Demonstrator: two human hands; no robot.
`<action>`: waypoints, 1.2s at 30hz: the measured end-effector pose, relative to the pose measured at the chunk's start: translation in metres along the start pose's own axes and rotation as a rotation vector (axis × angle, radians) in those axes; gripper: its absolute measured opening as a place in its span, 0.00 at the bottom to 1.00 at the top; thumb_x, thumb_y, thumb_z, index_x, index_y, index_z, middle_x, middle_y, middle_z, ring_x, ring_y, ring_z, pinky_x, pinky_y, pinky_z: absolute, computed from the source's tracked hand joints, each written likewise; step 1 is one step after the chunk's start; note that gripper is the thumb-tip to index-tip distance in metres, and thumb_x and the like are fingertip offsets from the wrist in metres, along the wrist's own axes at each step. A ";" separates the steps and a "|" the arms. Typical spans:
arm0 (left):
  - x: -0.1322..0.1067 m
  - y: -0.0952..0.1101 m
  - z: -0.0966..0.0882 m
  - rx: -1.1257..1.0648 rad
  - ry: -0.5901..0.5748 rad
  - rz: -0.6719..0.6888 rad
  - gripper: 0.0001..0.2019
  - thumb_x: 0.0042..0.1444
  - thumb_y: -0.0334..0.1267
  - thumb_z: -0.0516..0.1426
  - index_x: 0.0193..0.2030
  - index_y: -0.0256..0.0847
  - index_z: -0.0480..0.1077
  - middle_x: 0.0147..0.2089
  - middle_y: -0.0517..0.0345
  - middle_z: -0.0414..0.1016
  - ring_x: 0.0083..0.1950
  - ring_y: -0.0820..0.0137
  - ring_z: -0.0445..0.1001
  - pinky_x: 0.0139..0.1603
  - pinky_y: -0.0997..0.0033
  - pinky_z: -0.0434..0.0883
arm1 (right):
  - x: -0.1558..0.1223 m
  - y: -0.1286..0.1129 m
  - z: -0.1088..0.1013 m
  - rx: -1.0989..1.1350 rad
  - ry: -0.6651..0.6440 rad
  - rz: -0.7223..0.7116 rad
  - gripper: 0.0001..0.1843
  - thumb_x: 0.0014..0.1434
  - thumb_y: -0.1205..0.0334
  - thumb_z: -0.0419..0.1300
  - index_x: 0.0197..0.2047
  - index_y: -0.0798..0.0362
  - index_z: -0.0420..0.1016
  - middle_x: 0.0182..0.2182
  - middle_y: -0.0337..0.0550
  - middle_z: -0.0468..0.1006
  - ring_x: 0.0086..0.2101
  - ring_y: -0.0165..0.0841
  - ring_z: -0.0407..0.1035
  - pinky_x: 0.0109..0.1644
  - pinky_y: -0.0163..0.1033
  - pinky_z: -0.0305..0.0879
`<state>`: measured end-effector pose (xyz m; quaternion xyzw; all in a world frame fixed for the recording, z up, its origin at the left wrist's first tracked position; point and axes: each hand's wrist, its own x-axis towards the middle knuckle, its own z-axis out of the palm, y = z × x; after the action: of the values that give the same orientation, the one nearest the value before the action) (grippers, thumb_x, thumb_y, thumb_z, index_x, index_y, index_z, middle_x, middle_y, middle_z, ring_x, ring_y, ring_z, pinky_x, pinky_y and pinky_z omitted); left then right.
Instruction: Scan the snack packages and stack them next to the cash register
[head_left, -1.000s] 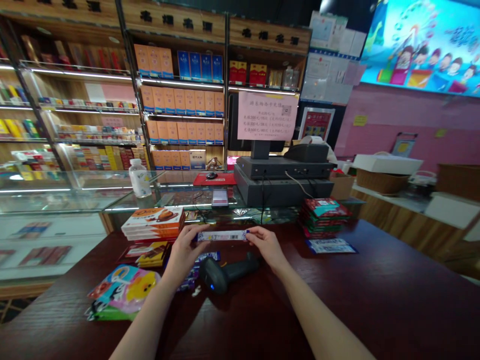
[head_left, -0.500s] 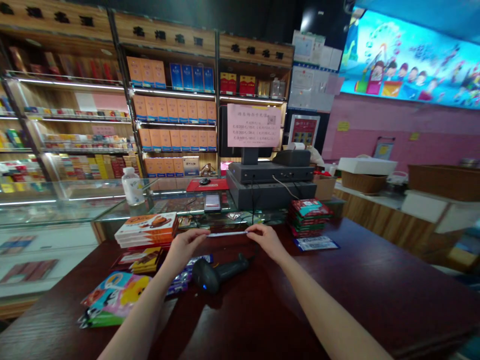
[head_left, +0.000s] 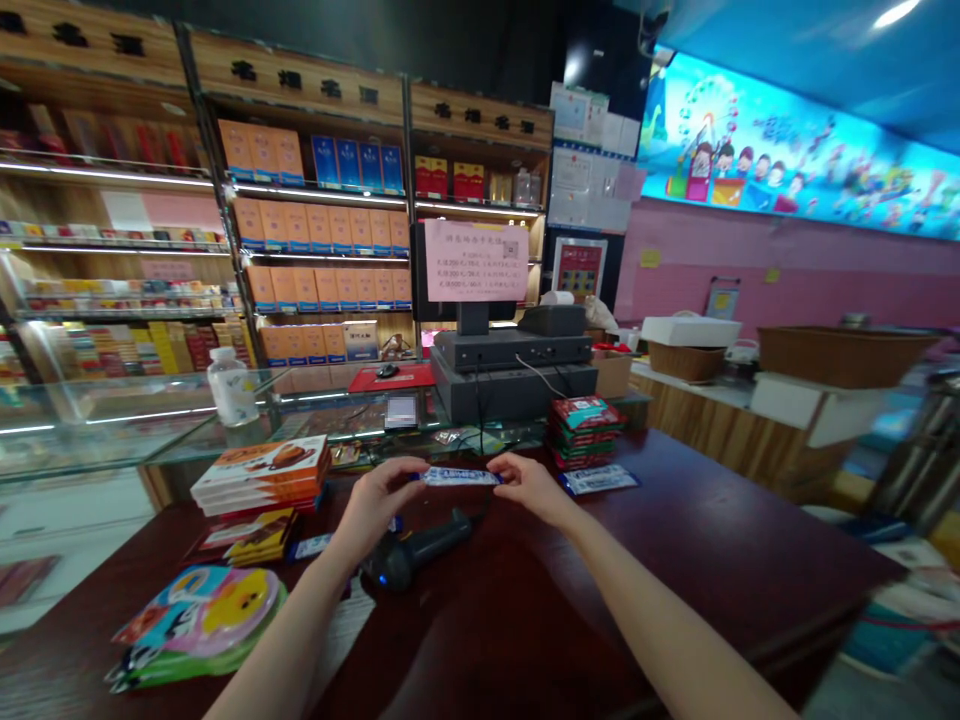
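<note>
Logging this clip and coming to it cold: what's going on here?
A person's left hand and right hand hold a slim blue-and-white packet between them, one at each end. A dark handheld scanner lies on the brown table, nearer the person than the packet. On the left are stacked orange-and-white boxes and a colourful cartoon packet. On the right, a red-and-green stack has more blue-and-white packaging beside it.

The left hand (head_left: 384, 495) and right hand (head_left: 525, 487) partly cover the packet (head_left: 459, 477) ends (its lettering blurred).
</note>
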<state>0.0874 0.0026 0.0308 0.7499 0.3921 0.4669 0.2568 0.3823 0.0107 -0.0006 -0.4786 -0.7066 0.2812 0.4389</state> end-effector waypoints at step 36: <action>0.029 0.038 0.233 0.253 -0.275 0.077 0.24 0.56 0.31 0.58 0.61 0.47 0.65 0.51 0.55 0.76 0.53 0.63 0.73 0.57 0.62 0.69 | -0.087 0.102 -0.185 -0.332 0.241 0.139 0.27 0.43 0.74 0.67 0.48 0.48 0.80 0.40 0.40 0.84 0.42 0.40 0.76 0.52 0.46 0.67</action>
<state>0.3184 0.0012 -0.0268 0.8473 0.3801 0.3164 0.1934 0.6046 -0.0345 -0.0301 -0.6220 -0.6511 0.1313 0.4147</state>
